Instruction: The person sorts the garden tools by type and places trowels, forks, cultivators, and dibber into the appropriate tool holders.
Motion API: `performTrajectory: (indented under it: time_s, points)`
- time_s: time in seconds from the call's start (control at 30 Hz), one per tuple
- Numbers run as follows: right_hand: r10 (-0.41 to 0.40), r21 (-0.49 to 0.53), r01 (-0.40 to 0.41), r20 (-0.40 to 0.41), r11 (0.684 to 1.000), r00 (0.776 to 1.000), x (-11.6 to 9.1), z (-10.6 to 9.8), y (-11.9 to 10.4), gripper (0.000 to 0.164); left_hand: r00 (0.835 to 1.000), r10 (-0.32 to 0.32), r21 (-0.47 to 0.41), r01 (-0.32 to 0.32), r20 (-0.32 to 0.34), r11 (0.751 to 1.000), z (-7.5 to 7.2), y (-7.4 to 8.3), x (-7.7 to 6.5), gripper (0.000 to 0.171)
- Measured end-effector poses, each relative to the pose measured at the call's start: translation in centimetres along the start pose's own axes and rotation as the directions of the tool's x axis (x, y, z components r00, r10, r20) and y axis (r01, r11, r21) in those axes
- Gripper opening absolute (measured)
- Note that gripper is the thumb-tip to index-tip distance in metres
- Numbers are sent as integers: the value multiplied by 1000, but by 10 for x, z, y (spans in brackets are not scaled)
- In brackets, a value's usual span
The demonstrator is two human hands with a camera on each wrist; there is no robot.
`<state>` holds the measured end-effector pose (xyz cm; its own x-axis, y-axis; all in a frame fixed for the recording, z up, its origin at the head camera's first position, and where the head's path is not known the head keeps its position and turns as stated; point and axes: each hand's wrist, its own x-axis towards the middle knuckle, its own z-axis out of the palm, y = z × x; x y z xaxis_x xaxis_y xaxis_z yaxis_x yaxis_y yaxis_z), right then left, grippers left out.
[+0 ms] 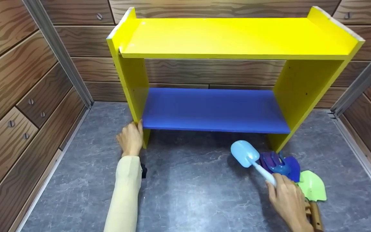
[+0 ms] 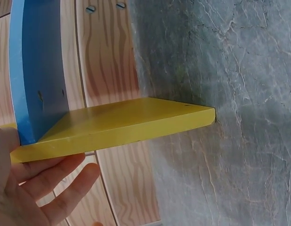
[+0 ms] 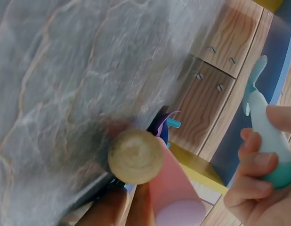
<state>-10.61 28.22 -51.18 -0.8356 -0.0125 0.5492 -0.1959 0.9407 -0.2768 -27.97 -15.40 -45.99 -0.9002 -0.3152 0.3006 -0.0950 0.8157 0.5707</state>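
A yellow shelf unit with a blue shelf board stands upright on the grey floor. My left hand grips its left side panel near the front end of the blue board, thumb on the inner side and fingers outside. In my right hand is a light blue toy shovel, held by its handle with the scoop angled up and leftward. The scoop hangs over the floor in front of the blue board. Below the right hand lies a pile of garden tools, partly hidden by it.
The pile includes a blue hand fork, a green shovel and a brown wooden handle. A pink handle also shows in the right wrist view. Wood-patterned walls enclose the floor left, right and behind.
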Motion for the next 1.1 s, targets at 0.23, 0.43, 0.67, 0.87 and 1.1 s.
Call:
performTrajectory:
  time_s: [0.23, 0.43, 0.67, 0.87, 1.1]
  points:
    - [-40, 47, 43, -73, 998, 997, 2, -3, -10, 24, 1000, 5, -6, -5, 2, 1000, 0, 0, 2, 44]
    - [-58, 101, 68, -101, 993, 993, 5, -1, -18, 27, 1000, 12, -10, -12, -18, 1000, 1, -1, 0, 43]
    - [-102, 151, 132, -191, 980, 976, 7, 4, -24, 31, 997, 52, -2, -52, -49, 999, 2, -3, 0, 43]
    - [-119, 177, 161, -225, 971, 967, 12, 7, -31, 29, 996, 55, -12, -56, -72, 998, 3, -3, 0, 43]
    - [-141, 184, 183, -222, 966, 965, 18, 6, -38, 24, 996, 49, -32, -52, -73, 998, 5, -4, -1, 41]
